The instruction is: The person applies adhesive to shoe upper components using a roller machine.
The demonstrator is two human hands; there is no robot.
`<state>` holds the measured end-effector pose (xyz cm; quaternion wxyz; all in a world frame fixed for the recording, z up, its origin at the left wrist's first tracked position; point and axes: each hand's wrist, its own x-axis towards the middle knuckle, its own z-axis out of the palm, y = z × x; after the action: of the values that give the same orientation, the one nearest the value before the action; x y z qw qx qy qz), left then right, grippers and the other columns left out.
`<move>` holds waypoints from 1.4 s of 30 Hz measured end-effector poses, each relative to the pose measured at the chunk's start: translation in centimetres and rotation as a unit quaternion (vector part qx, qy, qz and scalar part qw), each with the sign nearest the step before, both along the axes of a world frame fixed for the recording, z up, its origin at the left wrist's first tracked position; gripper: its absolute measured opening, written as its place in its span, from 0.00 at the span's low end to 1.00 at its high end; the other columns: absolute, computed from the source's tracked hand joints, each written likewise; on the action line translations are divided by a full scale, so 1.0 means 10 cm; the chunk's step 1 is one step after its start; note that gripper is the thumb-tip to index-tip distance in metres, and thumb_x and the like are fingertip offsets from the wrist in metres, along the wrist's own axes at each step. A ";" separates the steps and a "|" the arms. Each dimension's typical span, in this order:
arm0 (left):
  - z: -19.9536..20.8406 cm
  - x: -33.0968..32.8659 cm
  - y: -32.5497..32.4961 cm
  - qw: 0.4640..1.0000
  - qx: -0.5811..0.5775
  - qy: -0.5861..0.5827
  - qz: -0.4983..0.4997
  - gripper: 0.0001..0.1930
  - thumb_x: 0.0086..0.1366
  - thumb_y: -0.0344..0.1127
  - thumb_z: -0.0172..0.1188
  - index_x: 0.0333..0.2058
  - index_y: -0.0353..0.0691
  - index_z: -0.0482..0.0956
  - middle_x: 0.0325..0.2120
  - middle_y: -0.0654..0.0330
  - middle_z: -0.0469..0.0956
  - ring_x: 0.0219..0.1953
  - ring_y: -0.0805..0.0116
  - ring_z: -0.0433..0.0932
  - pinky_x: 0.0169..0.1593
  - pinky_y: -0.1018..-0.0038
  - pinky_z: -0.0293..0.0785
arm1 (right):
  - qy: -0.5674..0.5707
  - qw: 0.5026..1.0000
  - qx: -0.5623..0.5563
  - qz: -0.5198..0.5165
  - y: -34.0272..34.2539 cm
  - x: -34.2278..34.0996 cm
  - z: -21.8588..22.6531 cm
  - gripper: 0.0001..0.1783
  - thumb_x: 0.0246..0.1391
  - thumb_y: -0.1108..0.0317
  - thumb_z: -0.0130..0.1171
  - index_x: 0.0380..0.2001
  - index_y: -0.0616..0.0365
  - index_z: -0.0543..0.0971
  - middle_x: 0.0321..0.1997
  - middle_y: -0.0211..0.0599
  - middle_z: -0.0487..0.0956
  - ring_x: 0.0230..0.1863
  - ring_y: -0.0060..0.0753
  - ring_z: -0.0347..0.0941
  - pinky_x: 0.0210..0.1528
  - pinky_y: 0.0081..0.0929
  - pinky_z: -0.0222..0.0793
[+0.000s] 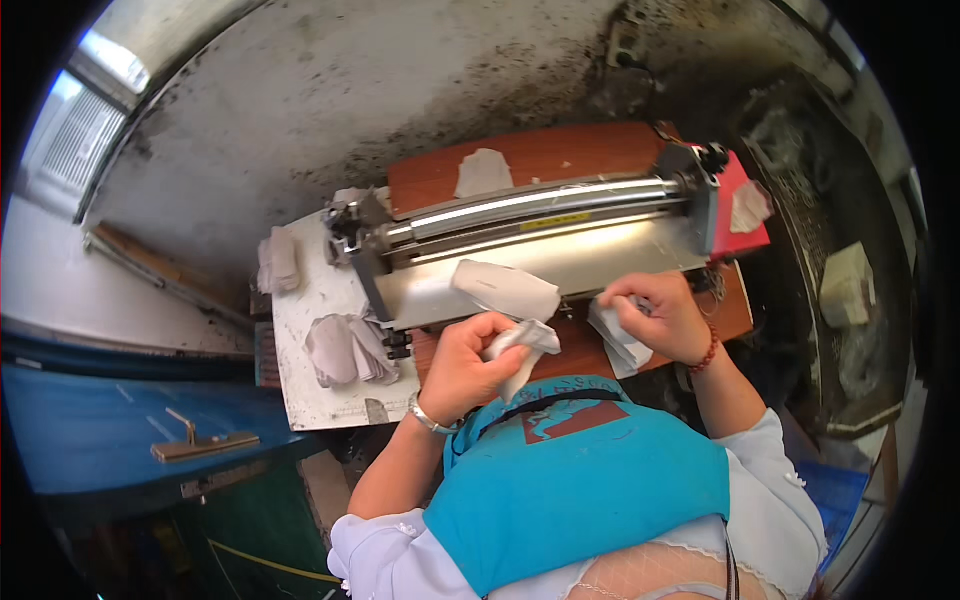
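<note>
My left hand, a watch at its wrist, pinches a folded, pale white piece of thin sheet material; I cannot tell whether it is cloth or leather. A small stack of similar white pieces is gripped in my right hand, which wears a red bead bracelet. Both hands are just in front of a roller machine with long shiny metal rollers. Beyond my left hand, a flat white piece with a small printed mark lies on the machine's metal feed plate.
Piles of pale pieces rest on the white board at left. Behind the rollers, another piece lies on the brown tabletop. One more sits on the red machine end. A blue surface is far left.
</note>
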<state>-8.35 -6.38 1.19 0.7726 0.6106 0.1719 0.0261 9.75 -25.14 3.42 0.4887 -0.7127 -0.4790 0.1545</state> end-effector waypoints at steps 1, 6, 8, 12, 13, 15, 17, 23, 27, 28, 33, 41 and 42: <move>0.04 0.04 -0.02 1.000 -0.009 0.012 0.009 0.07 0.57 0.26 0.60 0.36 0.34 0.76 0.27 0.65 0.77 0.27 0.83 0.72 0.30 0.83 0.70 | -0.008 1.000 -0.009 0.009 0.00 -0.06 -0.02 0.06 0.47 0.74 0.56 0.30 0.60 0.79 0.19 0.37 0.77 0.17 0.24 0.72 0.22 0.21 0.66; -0.09 0.24 -0.15 0.999 -0.041 -0.002 0.004 0.10 0.57 0.28 0.61 0.39 0.33 0.76 0.31 0.65 0.77 0.31 0.82 0.72 0.35 0.83 0.70 | 0.007 0.999 0.027 0.020 0.09 -0.23 -0.15 0.07 0.46 0.71 0.60 0.32 0.57 0.78 0.20 0.35 0.77 0.19 0.30 0.75 0.22 0.23 0.68; -0.12 0.26 -0.19 0.999 -0.034 0.005 0.004 0.11 0.57 0.28 0.61 0.40 0.33 0.76 0.32 0.65 0.77 0.32 0.82 0.73 0.35 0.83 0.71 | -0.074 0.997 0.034 -0.013 0.10 -0.24 -0.17 0.08 0.45 0.68 0.62 0.31 0.55 0.79 0.21 0.34 0.78 0.19 0.30 0.75 0.21 0.23 0.68; -0.14 0.24 -0.23 1.000 -0.015 0.007 -0.006 0.13 0.57 0.27 0.60 0.42 0.33 0.75 0.34 0.64 0.77 0.34 0.81 0.74 0.38 0.82 0.71 | -0.107 0.993 0.030 -0.025 0.14 -0.27 -0.22 0.07 0.44 0.68 0.63 0.31 0.53 0.79 0.20 0.32 0.78 0.18 0.29 0.74 0.20 0.23 0.68; -0.15 0.23 -0.23 1.000 -0.013 0.003 -0.008 0.14 0.57 0.26 0.61 0.43 0.34 0.75 0.36 0.63 0.78 0.36 0.79 0.75 0.40 0.81 0.72 | -0.114 0.992 0.044 -0.027 0.16 -0.27 -0.24 0.06 0.44 0.69 0.63 0.30 0.53 0.79 0.20 0.32 0.78 0.18 0.28 0.74 0.20 0.23 0.68; -0.19 0.20 -0.21 1.000 0.000 0.001 -0.009 0.14 0.57 0.26 0.61 0.43 0.34 0.75 0.36 0.63 0.78 0.36 0.80 0.75 0.40 0.81 0.72 | -0.122 0.990 0.059 -0.029 0.19 -0.27 -0.26 0.05 0.44 0.69 0.63 0.29 0.53 0.79 0.21 0.31 0.78 0.18 0.27 0.74 0.20 0.23 0.67; -0.19 0.19 -0.20 1.000 0.012 -0.002 -0.011 0.14 0.57 0.26 0.61 0.43 0.34 0.75 0.36 0.64 0.78 0.36 0.80 0.75 0.40 0.81 0.72 | -0.113 0.991 0.061 -0.031 0.21 -0.27 -0.27 0.03 0.44 0.70 0.62 0.26 0.53 0.80 0.21 0.32 0.79 0.18 0.29 0.74 0.20 0.24 0.67; -0.18 0.16 -0.16 0.998 0.066 -0.013 -0.012 0.13 0.56 0.27 0.59 0.42 0.34 0.76 0.32 0.65 0.77 0.33 0.82 0.72 0.37 0.82 0.71 | -0.115 0.992 0.044 0.008 0.26 -0.28 -0.21 0.03 0.42 0.72 0.61 0.25 0.55 0.79 0.21 0.35 0.79 0.19 0.35 0.74 0.21 0.28 0.68; -0.22 0.13 -0.14 0.994 0.096 -0.032 -0.031 0.14 0.56 0.27 0.58 0.43 0.34 0.76 0.34 0.64 0.77 0.33 0.81 0.73 0.38 0.81 0.71 | -0.145 0.989 0.032 0.023 0.28 -0.27 -0.20 0.03 0.41 0.73 0.61 0.24 0.55 0.78 0.20 0.34 0.78 0.20 0.37 0.74 0.21 0.29 0.68; -0.23 0.12 -0.13 0.997 0.062 -0.033 -0.037 0.14 0.56 0.26 0.57 0.43 0.34 0.75 0.34 0.63 0.77 0.34 0.80 0.73 0.39 0.81 0.71 | -0.153 0.988 0.026 0.027 0.28 -0.27 -0.19 0.03 0.41 0.73 0.60 0.23 0.56 0.77 0.20 0.35 0.77 0.20 0.37 0.74 0.22 0.30 0.68; -0.13 0.09 -0.07 0.998 -0.030 0.001 -0.057 0.15 0.56 0.26 0.57 0.44 0.33 0.75 0.36 0.62 0.77 0.35 0.80 0.74 0.40 0.81 0.71 | -0.178 0.983 0.023 0.039 0.28 -0.21 -0.25 0.04 0.41 0.74 0.60 0.24 0.55 0.76 0.19 0.35 0.76 0.16 0.30 0.72 0.19 0.24 0.65; -0.25 0.07 -0.10 0.990 -0.139 0.023 -0.021 0.16 0.56 0.25 0.56 0.46 0.33 0.75 0.36 0.61 0.78 0.33 0.79 0.76 0.36 0.82 0.74 | 0.316 0.937 -0.129 0.072 0.23 -0.14 -0.25 0.08 0.53 0.68 0.53 0.32 0.61 0.77 0.26 0.29 0.78 0.28 0.18 0.73 0.30 0.22 0.70; -0.27 0.08 -0.10 0.990 -0.139 0.023 -0.023 0.16 0.56 0.25 0.56 0.46 0.33 0.75 0.36 0.61 0.78 0.33 0.79 0.76 0.36 0.82 0.74 | 0.316 0.937 -0.129 0.071 0.23 -0.15 -0.26 0.08 0.53 0.68 0.53 0.32 0.61 0.77 0.26 0.29 0.78 0.28 0.18 0.73 0.30 0.22 0.70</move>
<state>-7.59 -7.42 -1.47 0.8462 0.5015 0.1777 -0.0296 8.25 -22.85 0.80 0.5065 -0.6482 -0.3255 0.4663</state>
